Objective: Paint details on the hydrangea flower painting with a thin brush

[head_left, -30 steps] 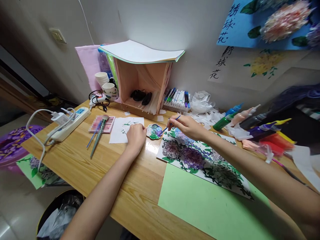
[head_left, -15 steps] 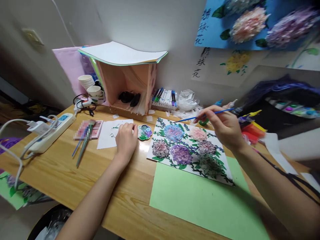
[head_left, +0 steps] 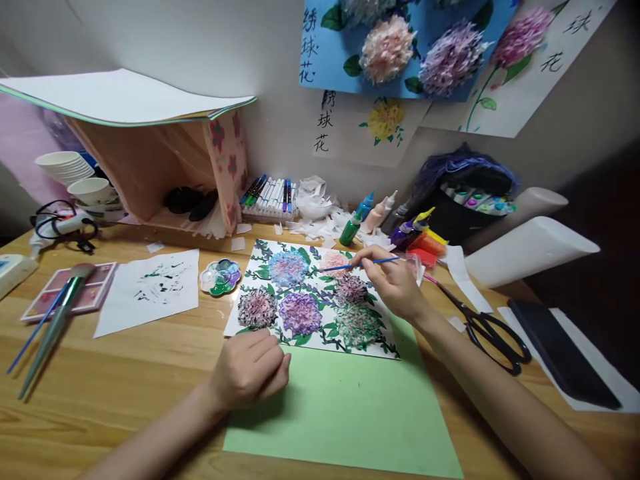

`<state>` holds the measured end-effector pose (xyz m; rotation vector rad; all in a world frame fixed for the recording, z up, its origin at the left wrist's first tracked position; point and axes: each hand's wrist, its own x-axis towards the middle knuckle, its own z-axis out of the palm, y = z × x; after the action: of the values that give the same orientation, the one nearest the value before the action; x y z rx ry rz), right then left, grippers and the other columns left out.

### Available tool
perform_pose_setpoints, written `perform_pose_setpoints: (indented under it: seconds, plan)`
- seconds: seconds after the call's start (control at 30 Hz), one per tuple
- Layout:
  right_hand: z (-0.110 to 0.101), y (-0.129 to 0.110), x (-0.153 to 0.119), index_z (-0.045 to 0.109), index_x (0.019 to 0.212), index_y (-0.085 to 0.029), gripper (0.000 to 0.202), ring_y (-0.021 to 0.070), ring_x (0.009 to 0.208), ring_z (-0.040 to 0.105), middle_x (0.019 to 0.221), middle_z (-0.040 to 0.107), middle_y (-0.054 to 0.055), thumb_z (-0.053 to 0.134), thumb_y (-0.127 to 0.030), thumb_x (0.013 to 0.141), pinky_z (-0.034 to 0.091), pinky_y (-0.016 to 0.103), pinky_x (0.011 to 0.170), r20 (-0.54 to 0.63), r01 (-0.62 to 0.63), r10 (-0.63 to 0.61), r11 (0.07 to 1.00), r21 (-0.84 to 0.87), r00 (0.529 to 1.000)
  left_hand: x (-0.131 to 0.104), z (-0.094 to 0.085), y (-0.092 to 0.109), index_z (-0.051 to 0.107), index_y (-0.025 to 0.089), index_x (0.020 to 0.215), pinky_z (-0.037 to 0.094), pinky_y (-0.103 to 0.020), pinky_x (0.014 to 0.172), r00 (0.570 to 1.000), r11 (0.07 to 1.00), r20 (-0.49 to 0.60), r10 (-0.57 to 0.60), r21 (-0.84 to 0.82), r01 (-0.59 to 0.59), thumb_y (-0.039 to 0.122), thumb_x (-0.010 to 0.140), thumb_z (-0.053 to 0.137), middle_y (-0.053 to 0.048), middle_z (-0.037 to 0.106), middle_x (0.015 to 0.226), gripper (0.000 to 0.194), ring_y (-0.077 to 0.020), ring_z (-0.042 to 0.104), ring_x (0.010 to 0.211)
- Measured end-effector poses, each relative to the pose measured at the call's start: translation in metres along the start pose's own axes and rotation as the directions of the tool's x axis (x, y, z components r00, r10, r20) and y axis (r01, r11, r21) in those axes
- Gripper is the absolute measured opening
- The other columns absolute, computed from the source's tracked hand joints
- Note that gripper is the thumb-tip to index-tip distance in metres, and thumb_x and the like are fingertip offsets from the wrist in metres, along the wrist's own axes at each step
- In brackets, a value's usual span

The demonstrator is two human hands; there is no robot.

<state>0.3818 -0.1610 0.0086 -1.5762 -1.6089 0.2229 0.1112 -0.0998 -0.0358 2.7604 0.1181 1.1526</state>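
Nearest to me, my left hand (head_left: 249, 369) rests on the light wooden desk (head_left: 125, 373) with its fingers curled loosely into a soft fist, gripping nothing, its knuckles at the near edge of the pale green paper sheet (head_left: 345, 407) and just below the lower left corner of the painted flower picture (head_left: 310, 303). That picture, white card covered with purple, pink and blue blossom heads and green leaves, lies partly on the green sheet. Over its right side my right hand (head_left: 395, 283) has its fingers pinched tight around a thin blue-handled paintbrush (head_left: 360, 265), whose tip points left above the pink blossom near the top of the picture. Left of the picture sits a small flower-shaped paint palette (head_left: 221, 277), and beside that a white scrap sheet with green dabs (head_left: 150, 288). Black-handled scissors (head_left: 487, 325) lie to the right of my forearm. Farther back, squeeze bottles of paint (head_left: 380, 217) and a row of marker pens (head_left: 267, 197) stand against the wall.
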Motion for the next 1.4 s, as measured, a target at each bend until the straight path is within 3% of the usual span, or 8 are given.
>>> perform_pose_setpoints:
  seconds: [0.23, 0.43, 0.73, 1.4]
  plan:
    - [0.007, 0.011, 0.008, 0.057, 0.085, -0.020, 0.021, 0.0179, 0.077, 0.060, 0.081, 0.064, 0.003, 0.039, -0.028, 0.091, 0.043, 0.032, 0.073, 0.040, -0.008, 0.007, 1.000, 0.003, 0.999, -0.002, -0.006, -0.009, 0.033, 0.021, 0.060, 0.018, -0.029, 0.047, 0.983, 0.970, 0.008, -0.184, -0.159, 0.183, -0.001, 0.079, 0.047, 0.004, 0.032, 0.051, 0.032, -0.0121, 0.025, 0.050]
    - [0.010, 0.013, 0.011, 0.058, 0.085, -0.020, 0.021, 0.0190, 0.081, 0.058, 0.084, 0.062, 0.004, 0.039, -0.028, 0.091, 0.042, 0.034, 0.076, 0.071, 0.006, -0.005, 1.000, -0.016, 0.997, -0.003, -0.005, -0.014, 0.032, 0.021, 0.060, 0.020, -0.028, 0.047, 0.968, 0.949, 0.042, -0.246, -0.194, 0.249, 0.000, 0.080, 0.046, 0.004, 0.032, 0.050, 0.032, -0.0112, 0.027, 0.049]
    - [0.010, 0.014, 0.012, 0.058, 0.086, -0.021, 0.020, 0.0187, 0.082, 0.058, 0.084, 0.062, 0.004, 0.039, -0.026, 0.091, 0.041, 0.033, 0.076, 0.132, 0.013, -0.009, 0.999, -0.031, 0.991, -0.002, -0.004, -0.013, 0.032, 0.021, 0.060, 0.019, -0.029, 0.048, 0.968, 0.947, 0.040, -0.249, -0.199, 0.252, -0.001, 0.079, 0.046, 0.004, 0.029, 0.051, 0.032, -0.0109, 0.026, 0.050]
    - [0.010, 0.015, 0.013, 0.058, 0.084, -0.021, 0.022, 0.0190, 0.081, 0.058, 0.084, 0.063, 0.004, 0.038, -0.027, 0.091, 0.042, 0.034, 0.075, 0.125, 0.011, -0.007, 1.000, -0.027, 0.992, -0.004, -0.004, -0.013, 0.031, 0.021, 0.060, 0.020, -0.028, 0.047, 0.965, 0.944, 0.046, -0.259, -0.199, 0.263, 0.000, 0.079, 0.046, 0.004, 0.030, 0.051, 0.032, -0.0111, 0.026, 0.049]
